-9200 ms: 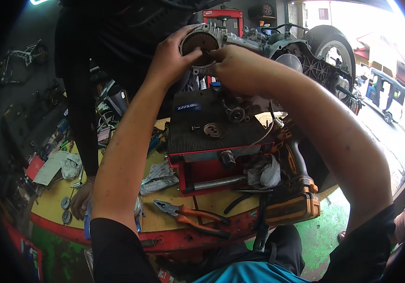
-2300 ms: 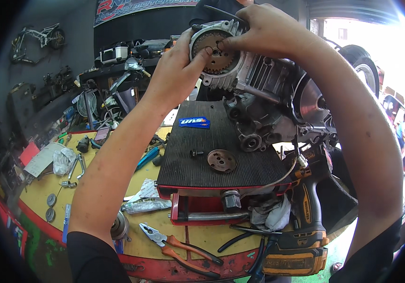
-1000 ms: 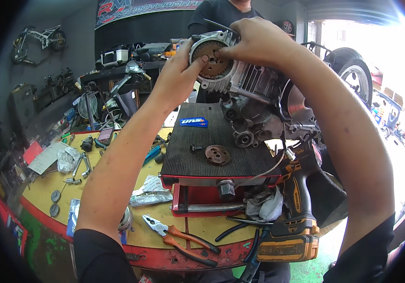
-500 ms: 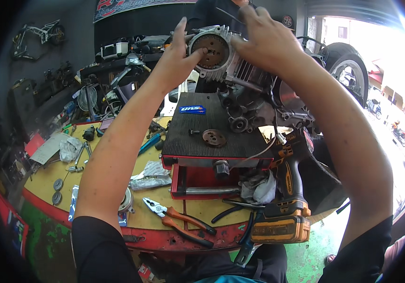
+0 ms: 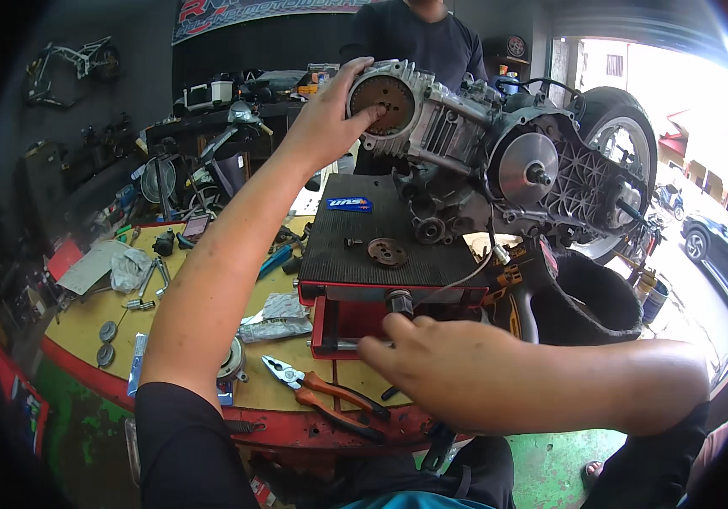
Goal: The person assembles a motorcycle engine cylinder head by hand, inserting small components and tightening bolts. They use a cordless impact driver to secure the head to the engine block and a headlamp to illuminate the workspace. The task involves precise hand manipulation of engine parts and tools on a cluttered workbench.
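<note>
My left hand [image 5: 334,119] grips the round end of the engine's cylinder head [image 5: 426,106]. Its fingers go over the outer edge, and the thumb presses on the brown timing sprocket [image 5: 389,92]. Low over the front of the bench is my right hand [image 5: 440,360], beside the red-framed drawer [image 5: 320,327] under the ribbed black platform [image 5: 338,233]. Its fingertips are blurred by a metal bar [image 5: 347,344], so any hold is unclear. A loose round brown plate [image 5: 387,252] and a small bolt [image 5: 353,242] lie on the platform.
Orange-handled pliers [image 5: 330,392] lie left of my right hand. A yellow-black cordless drill [image 5: 508,310] is partly hidden behind that forearm. The engine's silver pulley [image 5: 527,170] and the wheel [image 5: 627,136] stand at right. A person in dark clothes [image 5: 419,38] stands behind the engine.
My right hand has come down from above the cylinder head, where a thin dark rod showed by it, to the bench front. My left hand keeps its place, fingers now curled over the edge.
</note>
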`<state>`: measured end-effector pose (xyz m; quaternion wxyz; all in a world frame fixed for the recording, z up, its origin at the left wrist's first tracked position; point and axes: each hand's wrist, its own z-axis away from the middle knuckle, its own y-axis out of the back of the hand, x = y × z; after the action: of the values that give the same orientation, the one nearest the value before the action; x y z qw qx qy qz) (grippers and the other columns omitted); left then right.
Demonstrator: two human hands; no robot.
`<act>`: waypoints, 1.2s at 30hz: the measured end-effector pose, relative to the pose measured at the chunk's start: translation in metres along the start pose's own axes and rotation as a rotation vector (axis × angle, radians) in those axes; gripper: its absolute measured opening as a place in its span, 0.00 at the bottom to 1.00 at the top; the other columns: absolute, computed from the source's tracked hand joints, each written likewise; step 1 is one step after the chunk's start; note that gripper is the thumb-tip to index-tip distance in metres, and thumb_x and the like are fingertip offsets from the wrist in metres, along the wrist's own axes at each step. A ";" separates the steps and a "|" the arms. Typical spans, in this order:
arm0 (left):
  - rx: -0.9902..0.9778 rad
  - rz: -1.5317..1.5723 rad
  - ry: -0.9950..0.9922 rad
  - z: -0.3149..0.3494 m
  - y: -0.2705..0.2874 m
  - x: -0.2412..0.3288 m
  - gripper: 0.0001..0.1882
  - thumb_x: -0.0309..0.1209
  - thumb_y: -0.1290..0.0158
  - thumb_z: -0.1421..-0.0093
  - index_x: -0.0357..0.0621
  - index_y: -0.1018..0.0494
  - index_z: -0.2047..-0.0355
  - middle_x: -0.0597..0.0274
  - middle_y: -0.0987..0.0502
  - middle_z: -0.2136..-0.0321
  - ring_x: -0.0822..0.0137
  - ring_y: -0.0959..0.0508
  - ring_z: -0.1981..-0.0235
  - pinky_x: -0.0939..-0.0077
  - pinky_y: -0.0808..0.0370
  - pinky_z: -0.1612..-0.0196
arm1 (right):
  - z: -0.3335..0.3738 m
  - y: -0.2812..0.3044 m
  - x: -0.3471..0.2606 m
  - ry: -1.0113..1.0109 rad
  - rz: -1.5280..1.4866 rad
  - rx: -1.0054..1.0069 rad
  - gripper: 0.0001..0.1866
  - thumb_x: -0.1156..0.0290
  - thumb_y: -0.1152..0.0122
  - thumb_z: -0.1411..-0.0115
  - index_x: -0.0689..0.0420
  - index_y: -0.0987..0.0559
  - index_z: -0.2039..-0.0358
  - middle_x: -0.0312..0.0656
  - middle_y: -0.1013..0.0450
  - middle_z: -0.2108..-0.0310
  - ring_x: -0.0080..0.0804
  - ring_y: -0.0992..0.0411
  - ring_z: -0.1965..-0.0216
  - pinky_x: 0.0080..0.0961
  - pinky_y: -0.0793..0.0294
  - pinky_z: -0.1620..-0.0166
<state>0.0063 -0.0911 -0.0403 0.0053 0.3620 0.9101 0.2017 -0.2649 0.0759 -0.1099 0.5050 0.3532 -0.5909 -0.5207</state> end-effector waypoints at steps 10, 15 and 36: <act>-0.003 0.060 0.054 -0.005 0.005 0.001 0.33 0.34 0.33 0.36 0.51 0.34 0.33 0.49 0.20 0.42 0.51 0.20 0.39 0.58 0.25 0.37 | -0.053 -0.047 0.013 -0.057 -0.166 -0.301 0.32 0.71 0.33 0.38 0.58 0.33 0.35 0.56 0.22 0.51 0.55 0.16 0.55 0.45 0.15 0.56; -0.017 0.062 0.086 -0.004 0.002 0.005 0.34 0.36 0.33 0.38 0.48 0.33 0.34 0.49 0.20 0.43 0.48 0.20 0.40 0.57 0.25 0.38 | -0.060 -0.070 0.015 -0.075 -0.242 -0.465 0.24 0.68 0.40 0.33 0.58 0.32 0.39 0.54 0.19 0.57 0.56 0.16 0.55 0.49 0.16 0.56; -0.006 0.138 0.016 -0.009 0.002 -0.009 0.32 0.37 0.34 0.37 0.51 0.34 0.36 0.46 0.20 0.44 0.44 0.20 0.41 0.55 0.25 0.39 | 0.002 0.008 0.021 -0.017 -0.437 0.202 0.22 0.75 0.35 0.40 0.64 0.26 0.46 0.56 0.27 0.53 0.59 0.22 0.51 0.48 0.20 0.49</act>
<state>0.0128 -0.0987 -0.0325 -0.0151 0.4224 0.8823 0.2073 -0.2705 0.0579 -0.0970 0.3375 0.5168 -0.5539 -0.5588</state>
